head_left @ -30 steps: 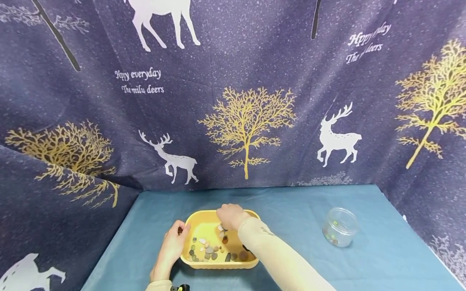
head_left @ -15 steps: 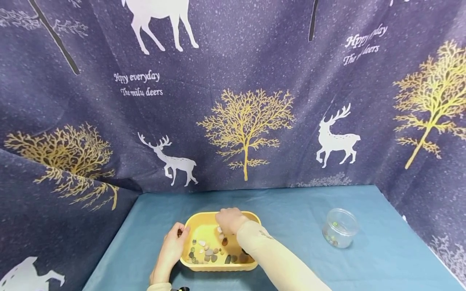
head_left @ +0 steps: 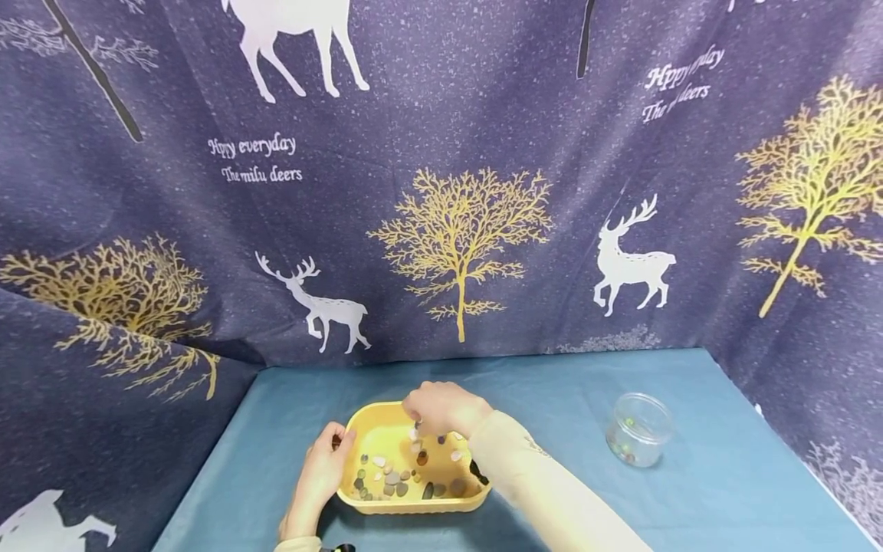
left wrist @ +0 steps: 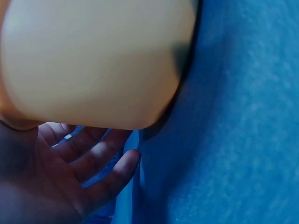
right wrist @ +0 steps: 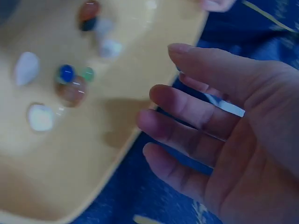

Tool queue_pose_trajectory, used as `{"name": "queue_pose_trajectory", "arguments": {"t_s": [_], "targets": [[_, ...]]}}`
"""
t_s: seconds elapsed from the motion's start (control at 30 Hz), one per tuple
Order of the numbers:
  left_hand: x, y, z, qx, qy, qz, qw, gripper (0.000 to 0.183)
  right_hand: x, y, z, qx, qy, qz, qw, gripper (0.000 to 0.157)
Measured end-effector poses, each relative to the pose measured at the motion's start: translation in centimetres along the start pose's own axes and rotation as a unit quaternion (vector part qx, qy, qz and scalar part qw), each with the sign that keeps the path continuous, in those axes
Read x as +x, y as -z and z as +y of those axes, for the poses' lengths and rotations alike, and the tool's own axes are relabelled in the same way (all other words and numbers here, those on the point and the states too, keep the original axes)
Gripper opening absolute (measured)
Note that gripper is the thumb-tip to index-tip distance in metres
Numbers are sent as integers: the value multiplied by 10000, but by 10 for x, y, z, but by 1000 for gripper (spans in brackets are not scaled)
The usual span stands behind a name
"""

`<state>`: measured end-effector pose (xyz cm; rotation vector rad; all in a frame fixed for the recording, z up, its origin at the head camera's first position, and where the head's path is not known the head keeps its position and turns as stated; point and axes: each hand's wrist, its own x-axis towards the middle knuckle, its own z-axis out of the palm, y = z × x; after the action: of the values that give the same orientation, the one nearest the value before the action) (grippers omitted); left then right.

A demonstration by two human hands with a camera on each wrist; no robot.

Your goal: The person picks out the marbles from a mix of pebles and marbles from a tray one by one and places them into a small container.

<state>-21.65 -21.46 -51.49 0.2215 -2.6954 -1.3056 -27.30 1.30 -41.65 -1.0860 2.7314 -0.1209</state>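
Note:
A yellow plastic basin (head_left: 407, 507) stands on the table with scattered pebbles (head_left: 392, 478) in it. My left hand (head_left: 320, 464) grips its left rim, thumb at the top edge; in the left wrist view the fingers (left wrist: 100, 154) bend beside the outer wall. Over the far rim is my right hand (head_left: 441, 406). The right wrist view shows its fingers (right wrist: 187, 140) loosely bent and apart, holding nothing. Inside the basin there, a blue marble (right wrist: 67, 73) and a green marble (right wrist: 88, 73) lie against a brownish stone (right wrist: 74, 91), near a white stone (right wrist: 41, 116).
A clear round jar (head_left: 640, 437) with a few small coloured things, some green, stands to the right on the blue tablecloth (head_left: 559, 414). Behind the table hangs a dark blue curtain (head_left: 414, 115) printed with deer and trees.
My right hand has lifted and shifted slightly from inside the basin to over its far rim, uncovering stones and marbles at the right. The left hand keeps its grip.

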Motion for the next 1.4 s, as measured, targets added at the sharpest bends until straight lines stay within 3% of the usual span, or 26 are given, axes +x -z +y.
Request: {"name": "queue_pose_trajectory", "arguments": {"t_s": [0.33, 0.57, 0.77, 1.17, 1.4], "targets": [[0, 0, 0, -62, 89, -67, 9999, 21, -37, 12, 30, 708, 467, 1085, 9905, 11], [-2, 0, 0, -184, 70, -74, 9998, 21, -72, 5, 52, 1196, 421, 2099, 9695, 14], [-1, -1, 0, -144, 33, -38, 9999, 20, -96, -6, 75, 1122, 267, 2956, 9483, 21], [-2, 0, -4, -93, 31, 3, 10000, 20, -146, -20, 127, 911, -91, 3865, 9177, 24], [-2, 0, -1, -112, -11, -37, 9999, 21, -169, -18, 153, 758, -653, 4125, 9054, 25]]}}
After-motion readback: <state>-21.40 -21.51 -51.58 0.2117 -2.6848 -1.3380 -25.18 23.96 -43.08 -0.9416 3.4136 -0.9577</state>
